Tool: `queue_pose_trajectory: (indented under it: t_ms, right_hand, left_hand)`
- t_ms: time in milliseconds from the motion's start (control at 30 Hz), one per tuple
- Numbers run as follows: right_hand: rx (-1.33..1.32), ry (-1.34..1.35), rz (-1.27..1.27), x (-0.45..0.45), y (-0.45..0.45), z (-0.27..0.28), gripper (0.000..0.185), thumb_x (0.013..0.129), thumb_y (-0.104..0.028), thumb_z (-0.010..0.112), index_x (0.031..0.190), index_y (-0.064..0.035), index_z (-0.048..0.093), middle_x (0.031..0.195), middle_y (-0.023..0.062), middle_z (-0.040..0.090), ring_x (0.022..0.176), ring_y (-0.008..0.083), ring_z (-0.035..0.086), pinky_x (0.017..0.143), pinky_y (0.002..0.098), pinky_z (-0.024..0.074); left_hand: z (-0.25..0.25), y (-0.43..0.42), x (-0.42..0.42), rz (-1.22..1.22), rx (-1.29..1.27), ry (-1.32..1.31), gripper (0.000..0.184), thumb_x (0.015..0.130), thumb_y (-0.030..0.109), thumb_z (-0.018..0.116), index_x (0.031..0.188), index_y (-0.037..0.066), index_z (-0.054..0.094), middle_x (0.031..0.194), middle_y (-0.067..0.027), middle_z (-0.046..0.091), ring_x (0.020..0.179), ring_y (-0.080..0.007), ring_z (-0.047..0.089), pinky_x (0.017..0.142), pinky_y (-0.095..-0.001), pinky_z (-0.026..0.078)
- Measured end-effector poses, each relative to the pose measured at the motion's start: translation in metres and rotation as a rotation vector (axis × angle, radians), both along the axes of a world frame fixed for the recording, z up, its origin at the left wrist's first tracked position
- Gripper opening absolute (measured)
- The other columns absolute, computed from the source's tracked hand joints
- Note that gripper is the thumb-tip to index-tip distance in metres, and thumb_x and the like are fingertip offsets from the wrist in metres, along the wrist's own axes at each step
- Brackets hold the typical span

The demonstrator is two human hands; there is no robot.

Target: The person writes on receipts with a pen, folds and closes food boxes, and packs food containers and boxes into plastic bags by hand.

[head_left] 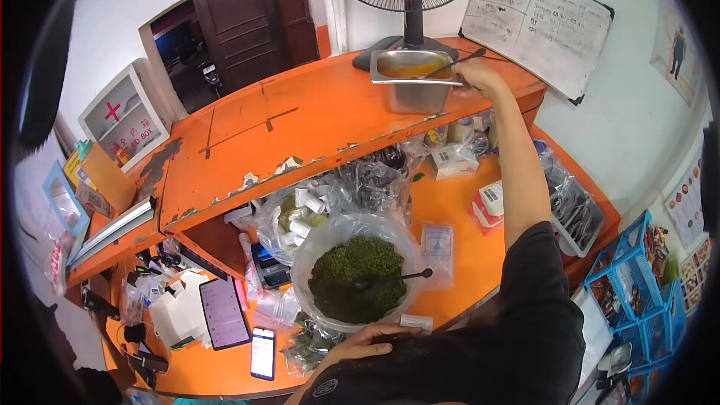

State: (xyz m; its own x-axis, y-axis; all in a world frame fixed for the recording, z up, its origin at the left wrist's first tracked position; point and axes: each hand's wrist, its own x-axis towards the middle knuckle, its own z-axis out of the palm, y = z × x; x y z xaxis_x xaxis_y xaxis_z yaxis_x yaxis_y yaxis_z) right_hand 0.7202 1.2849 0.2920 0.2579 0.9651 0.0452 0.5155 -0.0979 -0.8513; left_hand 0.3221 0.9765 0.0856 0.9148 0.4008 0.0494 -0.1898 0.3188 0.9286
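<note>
My right hand (477,78) is at the right corner of a deep steel food pan (417,96) on the upper shelf, its fingers curled at the rim. Orange-yellow contents show in the pan, and a dark-handled spoon (457,62) leans out beside the hand. Down in front of me, my left hand (367,342) holds nothing, its fingers stretched out. It lies close to the front edge of a large clear plastic tub (411,251). Chopped green leaves (352,266) fill much of the tub, and a black spoon (409,276) rests in them.
A fan (413,15) stands behind the pan. The orange shelf (277,124) overhangs the lower counter. Around the tub are plastic bags (375,187), a phone (262,353), a tablet (224,313) and a plastic packet (437,255). At right are a cutlery tray (581,214) and blue baskets (637,292).
</note>
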Motion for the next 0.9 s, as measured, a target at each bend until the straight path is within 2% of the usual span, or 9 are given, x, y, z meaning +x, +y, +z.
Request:
queue_pose_trajectory:
  t_ms: [67, 200, 300, 500, 600, 667, 767, 867, 900]
  right_hand:
    - [0.021, 0.041, -0.028, -0.006, -0.005, 0.001, 0.026, 0.089, -0.018, 0.049, 0.101, 0.0038, 0.056, 0.08, 0.009, 0.061, 0.064, 0.019, 0.064, 0.062, 0.0327, 0.0599]
    - [0.01, 0.154, 0.046, -0.007, -0.006, 0.002, 0.023, 0.089, -0.014, 0.049, 0.102, 0.0026, 0.057, 0.086, 0.01, 0.06, 0.077, 0.0182, 0.062, 0.069, 0.0354, 0.0607]
    - [0.121, 0.274, -0.061, -0.005, -0.001, -0.005, 0.02, 0.088, -0.013, 0.05, 0.099, 0.0012, 0.059, 0.087, 0.0093, 0.059, 0.078, 0.0171, 0.06, 0.069, 0.0368, 0.0611]
    - [0.097, 0.302, -0.171, 0.021, -0.036, 0.006, 0.027, 0.082, -0.006, 0.059, 0.107, 0.0039, 0.059, 0.098, 0.0095, 0.063, 0.085, 0.021, 0.063, 0.066, 0.034, 0.0606]
    - [0.118, 0.363, -0.193, 0.074, -0.017, -0.011, 0.033, 0.081, -0.013, 0.066, 0.107, 0.0044, 0.059, 0.098, 0.012, 0.064, 0.083, 0.022, 0.063, 0.067, 0.034, 0.0587]
    - [0.272, 0.073, -0.145, 0.138, 0.014, -0.04, 0.039, 0.077, -0.02, 0.072, 0.103, 0.0063, 0.059, 0.093, 0.0147, 0.065, 0.08, 0.0234, 0.063, 0.065, 0.0344, 0.0562]
    - [0.399, -0.14, -0.216, 0.23, 0.08, -0.084, 0.056, 0.069, -0.03, 0.08, 0.106, 0.0053, 0.056, 0.081, 0.018, 0.065, 0.074, 0.0262, 0.062, 0.063, 0.0356, 0.0513]
    - [0.292, -0.358, -0.286, 0.264, 0.111, -0.1, 0.053, 0.073, -0.029, 0.077, 0.11, 0.0011, 0.054, 0.083, 0.0159, 0.065, 0.077, 0.024, 0.062, 0.064, 0.0349, 0.0521]
    - [0.298, -0.262, -0.324, 0.246, 0.1, -0.091, 0.048, 0.076, -0.029, 0.074, 0.11, 0.0001, 0.055, 0.087, 0.0152, 0.064, 0.08, 0.0233, 0.061, 0.065, 0.0356, 0.0525]
  left_hand:
    - [-0.002, 0.0, -0.001, 0.003, 0.0, 0.003, 0.059, 0.086, 0.034, 0.059, 0.131, -0.004, 0.049, 0.131, -0.0167, 0.051, 0.122, -0.0236, 0.046, 0.105, -0.0327, 0.029]
    - [-0.007, -0.003, -0.001, 0.015, -0.047, -0.006, 0.059, 0.085, 0.032, 0.059, 0.13, -0.005, 0.049, 0.132, -0.0174, 0.05, 0.124, -0.0239, 0.045, 0.106, -0.0328, 0.028]
    - [-0.003, -0.001, 0.0, 0.011, -0.04, -0.003, 0.059, 0.084, 0.031, 0.059, 0.13, -0.005, 0.049, 0.132, -0.0173, 0.051, 0.124, -0.0238, 0.045, 0.106, -0.0326, 0.028]
    - [-0.006, -0.002, -0.005, 0.016, -0.052, 0.017, 0.059, 0.084, 0.031, 0.06, 0.13, -0.005, 0.049, 0.131, -0.0171, 0.052, 0.123, -0.024, 0.046, 0.106, -0.033, 0.029]
    - [-0.009, -0.003, -0.005, 0.035, -0.053, -0.008, 0.059, 0.084, 0.031, 0.06, 0.13, -0.004, 0.05, 0.131, -0.017, 0.052, 0.123, -0.0242, 0.046, 0.106, -0.0331, 0.029]
    - [-0.01, -0.004, -0.005, 0.047, -0.066, -0.009, 0.059, 0.084, 0.031, 0.06, 0.13, -0.004, 0.05, 0.131, -0.0171, 0.052, 0.123, -0.0245, 0.046, 0.106, -0.0333, 0.029]
    - [-0.004, -0.005, -0.005, 0.048, -0.085, 0.002, 0.058, 0.085, 0.032, 0.061, 0.13, -0.004, 0.05, 0.132, -0.0172, 0.051, 0.124, -0.0249, 0.046, 0.106, -0.0336, 0.029]
    - [-0.001, -0.003, -0.005, 0.034, -0.054, -0.014, 0.057, 0.085, 0.031, 0.06, 0.13, -0.004, 0.05, 0.133, -0.017, 0.051, 0.124, -0.025, 0.045, 0.107, -0.034, 0.028]
    - [-0.002, -0.004, -0.004, 0.038, -0.047, -0.027, 0.057, 0.085, 0.031, 0.06, 0.13, -0.004, 0.05, 0.133, -0.0169, 0.051, 0.125, -0.0249, 0.045, 0.107, -0.0339, 0.028]
